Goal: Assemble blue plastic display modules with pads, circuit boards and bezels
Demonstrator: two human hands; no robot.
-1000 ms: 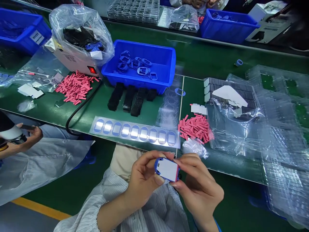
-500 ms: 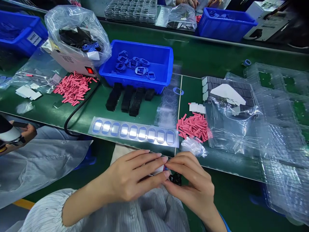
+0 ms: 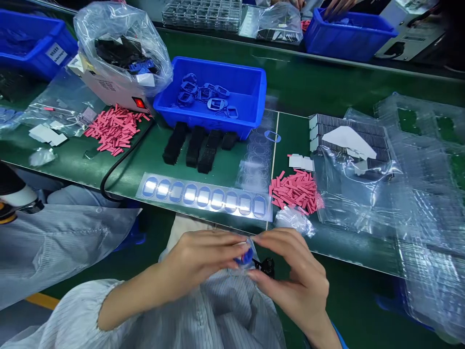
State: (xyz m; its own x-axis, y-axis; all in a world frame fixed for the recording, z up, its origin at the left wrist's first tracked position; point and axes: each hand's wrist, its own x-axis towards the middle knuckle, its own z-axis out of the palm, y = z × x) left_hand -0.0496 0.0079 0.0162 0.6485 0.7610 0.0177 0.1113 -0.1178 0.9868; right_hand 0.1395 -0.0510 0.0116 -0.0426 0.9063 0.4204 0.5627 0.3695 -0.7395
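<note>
In front of my apron, below the table edge, my left hand point(image 3: 203, 259) has its fingers pressed round a small blue part point(image 3: 247, 256) with a clear sheet-like piece about it. A black, hooked or strap-like piece point(image 3: 268, 266) sticks out to the right of it, under the palm of my right hand point(image 3: 294, 271). My right thumb and fingertips pinch the right end of the same small assembly. Fingers and blur hide most of its shape. On the table edge just beyond lies a clear strip of blue-rimmed oval stickers point(image 3: 203, 196).
Beyond stand a blue bin point(image 3: 240, 82) of blue frames and several black strap bundles point(image 3: 209, 152). Pink strips point(image 3: 296, 189), a crumpled film point(image 3: 294, 222) and clear trays point(image 3: 428, 194) lie right. A power cord point(image 3: 105, 186) hangs left; a co-worker's hand point(image 3: 337, 7) reaches into a far bin.
My fingers have shifted, uncovering more of the blue part and the clear piece between my hands. At left, the co-worker's hand has left the view; at the far bin, a hand has come in.
</note>
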